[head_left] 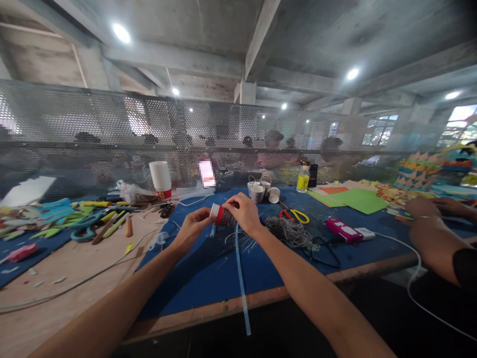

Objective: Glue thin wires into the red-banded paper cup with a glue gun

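A paper cup (220, 215) lies on its side in the air above the blue mat, white at one end with a red band, and grey cord wound round the rest. My left hand (196, 224) grips its white end between thumb and fingers. Bent over the wound part, my right hand (245, 213) pinches at the grey cord; its fingertips are partly hidden. A long translucent stick (241, 283) slants from below the cup past the table's front edge. To the right lies a loose tangle of grey cord (294, 232).
Behind stand small cord-wrapped cups (256, 192), a stack of paper cups (160, 175) and a bottle with a yellow label (303, 179). Yellow-and-red-handled scissors (298, 216) and a magenta device (342, 230) lie right. Another person's hands (425, 211) are at far right; tools (87, 226) at left.
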Demonstrator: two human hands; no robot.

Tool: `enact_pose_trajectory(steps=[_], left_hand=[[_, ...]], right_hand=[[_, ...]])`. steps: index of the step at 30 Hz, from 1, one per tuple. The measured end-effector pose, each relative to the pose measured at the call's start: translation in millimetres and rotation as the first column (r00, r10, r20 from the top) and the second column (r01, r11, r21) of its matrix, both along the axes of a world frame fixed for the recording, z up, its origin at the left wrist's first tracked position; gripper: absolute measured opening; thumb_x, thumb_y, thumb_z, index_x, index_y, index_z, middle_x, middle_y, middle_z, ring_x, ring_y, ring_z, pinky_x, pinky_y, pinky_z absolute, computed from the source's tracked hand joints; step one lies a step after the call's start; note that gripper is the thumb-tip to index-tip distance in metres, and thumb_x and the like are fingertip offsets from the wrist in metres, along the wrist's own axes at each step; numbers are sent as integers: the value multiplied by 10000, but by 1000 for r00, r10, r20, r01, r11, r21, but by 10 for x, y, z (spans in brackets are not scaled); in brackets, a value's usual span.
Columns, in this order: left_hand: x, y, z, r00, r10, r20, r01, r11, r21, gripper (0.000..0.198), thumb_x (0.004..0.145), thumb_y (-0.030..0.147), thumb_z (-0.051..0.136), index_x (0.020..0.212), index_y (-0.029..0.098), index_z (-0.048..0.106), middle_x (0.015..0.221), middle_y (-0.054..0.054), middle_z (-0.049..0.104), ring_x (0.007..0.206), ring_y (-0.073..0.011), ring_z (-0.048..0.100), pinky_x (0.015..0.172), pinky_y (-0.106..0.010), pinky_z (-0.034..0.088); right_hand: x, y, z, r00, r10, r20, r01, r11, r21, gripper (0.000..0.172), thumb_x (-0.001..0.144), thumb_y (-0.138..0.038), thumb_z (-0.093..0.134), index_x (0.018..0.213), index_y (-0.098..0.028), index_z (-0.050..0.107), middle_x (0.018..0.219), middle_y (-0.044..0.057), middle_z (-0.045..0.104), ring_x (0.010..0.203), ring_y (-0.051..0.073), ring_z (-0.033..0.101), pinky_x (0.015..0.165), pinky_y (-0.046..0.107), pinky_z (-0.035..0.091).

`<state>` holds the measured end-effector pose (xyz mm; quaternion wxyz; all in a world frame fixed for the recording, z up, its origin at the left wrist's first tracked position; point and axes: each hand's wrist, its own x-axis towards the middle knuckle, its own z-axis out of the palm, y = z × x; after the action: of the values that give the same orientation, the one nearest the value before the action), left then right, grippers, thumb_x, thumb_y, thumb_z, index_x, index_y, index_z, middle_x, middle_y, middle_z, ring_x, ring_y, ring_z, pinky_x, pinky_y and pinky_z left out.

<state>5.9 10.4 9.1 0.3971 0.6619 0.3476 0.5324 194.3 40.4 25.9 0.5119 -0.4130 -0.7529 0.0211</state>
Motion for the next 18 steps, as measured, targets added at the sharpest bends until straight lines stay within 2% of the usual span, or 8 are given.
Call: enact_pose_trajectory(steps=[8, 18], left_hand=[[-1, -12, -1, 1000, -12, -3, 12, 1000, 6, 180, 792, 344, 703, 834, 168, 705, 797, -9, 684, 761, -166, 582, 766, -275, 408], [13, -27, 15, 1000, -25, -1, 25, 1000, -13, 196, 777, 335, 710, 867, 160, 714, 842, -31, 712, 803, -191, 605, 798, -292, 415]], right_hand=[[6, 15, 8, 1000, 10, -12, -10, 1000, -21, 146, 854, -354, 681, 802, -219, 700, 851, -5, 615, 753, 118, 581, 688, 227, 405], [14, 25, 20, 999, 25, -42, -27, 998, -55, 137, 835, -353, 700, 788, -225, 717, 831, -7, 609, 746, 119, 577, 684, 232, 405]])
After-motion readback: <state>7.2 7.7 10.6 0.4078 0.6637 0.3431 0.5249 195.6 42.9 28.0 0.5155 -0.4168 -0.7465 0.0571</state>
